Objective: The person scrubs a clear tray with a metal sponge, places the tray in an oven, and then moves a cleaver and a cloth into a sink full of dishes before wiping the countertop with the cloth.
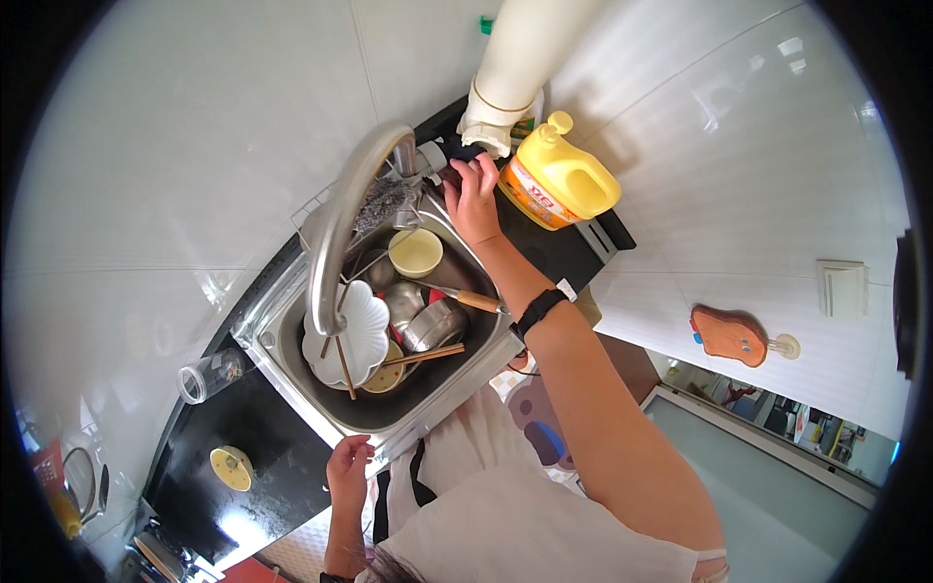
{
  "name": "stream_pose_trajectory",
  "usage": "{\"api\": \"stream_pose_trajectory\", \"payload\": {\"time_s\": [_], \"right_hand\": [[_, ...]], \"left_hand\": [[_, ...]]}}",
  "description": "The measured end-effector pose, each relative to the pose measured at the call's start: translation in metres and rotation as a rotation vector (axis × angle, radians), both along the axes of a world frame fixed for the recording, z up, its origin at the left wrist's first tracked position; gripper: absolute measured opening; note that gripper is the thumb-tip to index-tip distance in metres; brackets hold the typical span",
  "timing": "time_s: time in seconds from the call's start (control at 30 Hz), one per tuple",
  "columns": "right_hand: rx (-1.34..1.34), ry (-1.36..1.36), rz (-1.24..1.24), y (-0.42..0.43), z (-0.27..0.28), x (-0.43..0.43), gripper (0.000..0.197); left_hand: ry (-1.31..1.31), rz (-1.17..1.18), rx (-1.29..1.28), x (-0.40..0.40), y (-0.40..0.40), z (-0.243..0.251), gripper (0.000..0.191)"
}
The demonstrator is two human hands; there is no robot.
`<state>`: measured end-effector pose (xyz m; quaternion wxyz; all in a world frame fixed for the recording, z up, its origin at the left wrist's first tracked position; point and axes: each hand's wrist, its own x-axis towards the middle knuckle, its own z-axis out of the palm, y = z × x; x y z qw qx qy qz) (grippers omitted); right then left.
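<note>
My right hand (472,191) reaches past the sink's back right corner, its fingers spread beside dark items under a thick white pipe (514,80); whether it touches them is unclear. Near the sink's front left edge, my left hand (351,459) has loosely curled fingers and nothing visible in it. The steel sink (408,419) holds a white scalloped bowl (364,321), a yellow bowl (415,253), a steel bowl (435,326), a dotted yellow dish (384,377), wooden chopsticks (430,354) and a wooden-handled utensil (477,301). A curved steel faucet (328,240) arches over the sink.
A yellow pump jug (565,182) stands right of the pipe. A wire rack with a steel scourer (383,205) sits behind the sink. On the left, a clear jar (211,375) lies tilted by the wall and a dotted yellow lid (232,468) rests on the black counter (280,444).
</note>
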<state>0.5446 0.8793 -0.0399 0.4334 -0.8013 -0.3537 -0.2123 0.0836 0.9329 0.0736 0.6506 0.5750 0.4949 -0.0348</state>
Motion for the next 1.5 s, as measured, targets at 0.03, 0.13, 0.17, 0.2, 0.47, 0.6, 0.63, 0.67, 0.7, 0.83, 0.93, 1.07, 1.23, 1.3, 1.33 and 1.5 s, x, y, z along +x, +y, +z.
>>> {"api": "stream_pose_trajectory", "payload": {"time_s": [0.03,0.13,0.17,0.2,0.47,0.6,0.63,0.67,0.7,0.83,0.93,1.07,1.23,1.3,1.33,1.5], "right_hand": [[-0.001,0.007,-0.003,0.000,0.000,0.000,0.046],[-0.023,-0.037,0.045,-0.008,0.001,0.003,0.042],[-0.023,-0.036,0.043,-0.009,0.002,0.004,0.042],[-0.082,0.008,0.081,-0.010,0.003,0.003,0.041],[-0.200,0.304,0.217,0.043,0.019,0.016,0.038],[-0.369,0.182,0.259,0.027,0.003,0.029,0.038],[-0.443,0.141,0.252,0.023,0.000,0.030,0.039],[-0.529,0.126,0.263,0.019,-0.003,0.032,0.039],[-0.529,0.130,0.267,0.018,-0.006,0.031,0.039],[-0.571,0.075,0.244,-0.012,-0.015,0.019,0.040],[-0.623,0.190,0.243,-0.058,-0.005,-0.006,0.039],[-0.652,0.248,0.236,-0.122,0.006,-0.041,0.040],[-0.730,0.297,0.179,-0.198,0.017,-0.081,0.047],[-0.766,0.328,0.138,-0.216,0.020,-0.097,0.051],[-0.755,0.354,0.118,-0.222,0.021,-0.104,0.052],[-0.777,0.395,0.021,-0.244,0.017,-0.141,0.050]], "left_hand": [[0.007,-0.003,-0.001,-0.002,0.000,-0.002,0.016],[0.026,-0.020,-0.020,0.000,-0.001,-0.006,0.017],[0.023,-0.023,-0.013,0.003,0.000,-0.006,0.016],[0.023,-0.025,-0.007,0.004,0.001,-0.007,0.016],[0.020,-0.072,0.023,0.012,0.004,-0.003,0.016],[0.050,-0.072,0.045,0.016,0.005,0.002,0.016],[0.043,-0.076,0.048,0.014,0.005,0.000,0.016],[0.039,-0.079,0.042,0.014,0.003,0.001,0.016],[0.036,-0.084,0.040,0.014,0.004,0.003,0.016],[0.001,-0.103,0.029,0.015,0.003,0.010,0.016],[-0.005,-0.122,0.046,0.012,0.008,0.011,0.017],[-0.021,-0.166,0.055,0.010,0.012,0.018,0.017],[-0.061,-0.227,0.058,0.004,0.012,0.017,0.017],[-0.069,-0.275,0.078,-0.001,0.012,0.018,0.018],[-0.074,-0.295,0.097,-0.003,0.013,0.019,0.018],[-0.112,-0.324,0.088,-0.020,0.012,0.016,0.018]]}}
